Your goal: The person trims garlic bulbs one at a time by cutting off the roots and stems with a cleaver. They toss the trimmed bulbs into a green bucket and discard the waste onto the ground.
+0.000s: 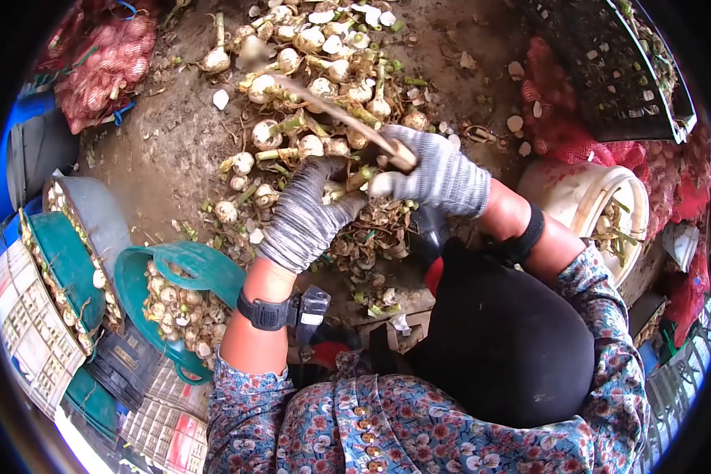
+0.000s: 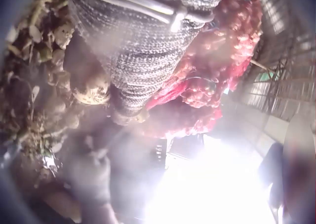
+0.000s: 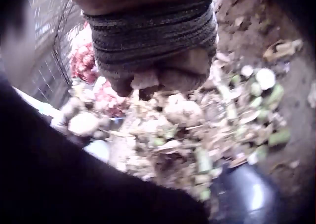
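Both hands wear grey knitted gloves. In the head view my right hand (image 1: 409, 170) grips the wooden handle of a knife (image 1: 347, 120), whose blurred blade points up and to the left over the garlic. My left hand (image 1: 333, 193) is curled round a garlic stalk (image 1: 359, 178), with a pale bulb (image 1: 380, 185) right beside the knife handle. A heap of garlic bulbs (image 1: 316, 71) with green stems lies on the dirt just beyond both hands. The left wrist view shows the glove (image 2: 143, 61) and a rooty bulb (image 2: 91, 93). In the right wrist view, the glove cuff (image 3: 153, 41) hangs over trimmings (image 3: 197, 130).
A teal basin (image 1: 205, 265) of trimmed bulbs sits at my left knee, with more filled tubs (image 1: 71, 261) beside it. Red mesh sacks (image 1: 107, 63) lie at the upper left. A black crate (image 1: 608, 79) and a white bucket (image 1: 588, 193) stand on the right. Cut stems litter the ground.
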Available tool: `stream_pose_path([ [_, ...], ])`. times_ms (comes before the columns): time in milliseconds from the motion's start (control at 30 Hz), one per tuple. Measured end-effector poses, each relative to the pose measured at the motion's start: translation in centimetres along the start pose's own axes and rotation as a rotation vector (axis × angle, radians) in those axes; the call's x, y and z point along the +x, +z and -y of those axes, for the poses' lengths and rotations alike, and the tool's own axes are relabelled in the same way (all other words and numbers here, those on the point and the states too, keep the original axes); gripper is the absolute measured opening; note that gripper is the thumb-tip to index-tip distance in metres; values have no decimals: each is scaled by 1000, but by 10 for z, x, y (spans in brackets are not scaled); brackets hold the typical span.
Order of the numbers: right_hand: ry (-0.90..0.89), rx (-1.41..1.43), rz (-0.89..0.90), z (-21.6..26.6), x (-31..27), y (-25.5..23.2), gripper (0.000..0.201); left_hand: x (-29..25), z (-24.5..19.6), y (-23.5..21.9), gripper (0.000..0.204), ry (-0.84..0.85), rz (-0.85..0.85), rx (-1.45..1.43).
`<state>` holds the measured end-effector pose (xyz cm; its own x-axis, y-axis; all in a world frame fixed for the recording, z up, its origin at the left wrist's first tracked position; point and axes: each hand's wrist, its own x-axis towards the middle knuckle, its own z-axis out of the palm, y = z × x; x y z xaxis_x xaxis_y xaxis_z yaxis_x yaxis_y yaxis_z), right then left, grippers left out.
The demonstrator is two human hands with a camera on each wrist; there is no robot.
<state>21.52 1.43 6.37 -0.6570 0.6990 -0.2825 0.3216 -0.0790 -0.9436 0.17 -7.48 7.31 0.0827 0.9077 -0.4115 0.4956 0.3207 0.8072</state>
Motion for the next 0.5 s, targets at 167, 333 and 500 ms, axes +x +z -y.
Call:
stream_pose_path([
  [167, 213, 180, 21, -6, 21, 0, 43, -1, 13, 4, 96, 133, -80, -418],
  [333, 504, 706, 153, -13, 17, 2, 39, 4, -5, 15, 97, 17, -39, -978],
  [500, 379, 217, 95, -27, 18, 4, 44, 23, 2, 21, 81, 139, -71, -836],
])
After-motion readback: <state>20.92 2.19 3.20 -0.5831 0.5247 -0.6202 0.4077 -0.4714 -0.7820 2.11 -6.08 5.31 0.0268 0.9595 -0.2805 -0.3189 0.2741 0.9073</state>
